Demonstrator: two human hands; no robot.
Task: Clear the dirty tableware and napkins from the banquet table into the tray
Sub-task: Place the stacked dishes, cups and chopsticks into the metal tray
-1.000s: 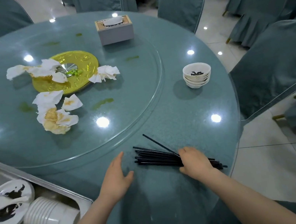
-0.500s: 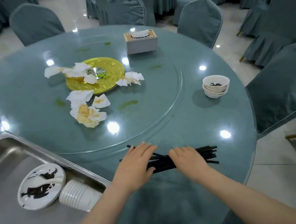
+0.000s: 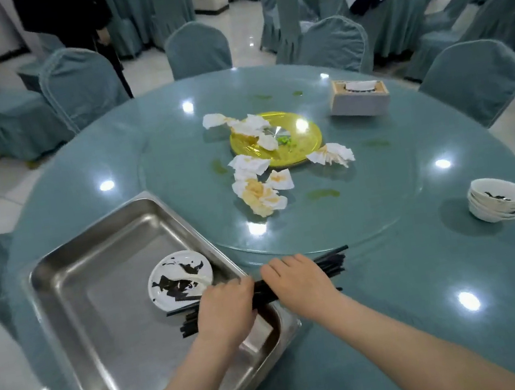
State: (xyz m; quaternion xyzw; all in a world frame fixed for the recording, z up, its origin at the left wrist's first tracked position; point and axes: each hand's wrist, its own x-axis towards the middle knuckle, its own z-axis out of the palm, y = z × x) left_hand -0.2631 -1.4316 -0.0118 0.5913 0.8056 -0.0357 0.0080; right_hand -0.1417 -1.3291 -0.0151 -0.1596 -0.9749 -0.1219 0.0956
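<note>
Both my hands grip a bundle of black chopsticks [image 3: 331, 265] held over the right rim of the steel tray [image 3: 90, 255]. My left hand [image 3: 225, 307] holds the bundle's left part above the tray; its tips stick out past my fingers. My right hand [image 3: 296, 278] holds the middle, over the table edge of the tray. A dirty white plate [image 3: 180, 279] lies in the tray. Soiled napkins [image 3: 260, 187] lie on the glass turntable beside a yellow plate [image 3: 304, 140]. A stack of white bowls [image 3: 499, 198] stands at the right.
A tissue box [image 3: 359, 101] sits at the far right of the turntable [image 3: 386, 208]. Green smears mark the glass. Covered chairs [image 3: 197, 49] ring the round table, and more tables stand behind. A person in dark clothes [image 3: 80, 20] stands at the far left.
Both hands closed round the chopsticks and carried the bundle left from the table front to over the tray. The view swung left and up; the cups in the tray are now hidden.
</note>
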